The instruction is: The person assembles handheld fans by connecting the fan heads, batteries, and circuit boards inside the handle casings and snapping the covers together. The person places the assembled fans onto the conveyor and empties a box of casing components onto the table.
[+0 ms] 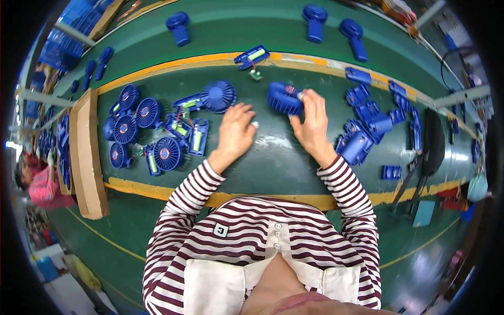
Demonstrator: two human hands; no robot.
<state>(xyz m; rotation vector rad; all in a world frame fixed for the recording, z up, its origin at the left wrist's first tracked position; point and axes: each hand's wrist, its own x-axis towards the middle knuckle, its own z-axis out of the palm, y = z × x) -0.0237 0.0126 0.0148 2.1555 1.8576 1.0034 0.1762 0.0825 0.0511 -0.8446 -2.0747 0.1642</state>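
My right hand point(316, 126) grips a blue handheld fan point(283, 98) by its end, thumb below and fingers above, the slatted head pointing left. Palm down on the green worktable point(268, 168), my left hand point(237, 132) holds nothing, and its fingers are apart. Just beyond its fingertips lies an opened fan point(219, 96) with a round slatted head. Left of that hand, several opened fans point(168, 153) show green battery cells, wires and small circuit boards. One opened handle half with a green cell point(252, 56) sits at the table's far edge, its circuit board hanging toward me.
Several blue handle shells point(367, 110) are heaped to the right of my right hand. A cardboard tray point(88, 157) stands at the left end. Across the far side runs a green conveyor belt point(241, 29) carrying several handheld fans point(315, 23). A black object with straps point(433, 142) lies at the right.
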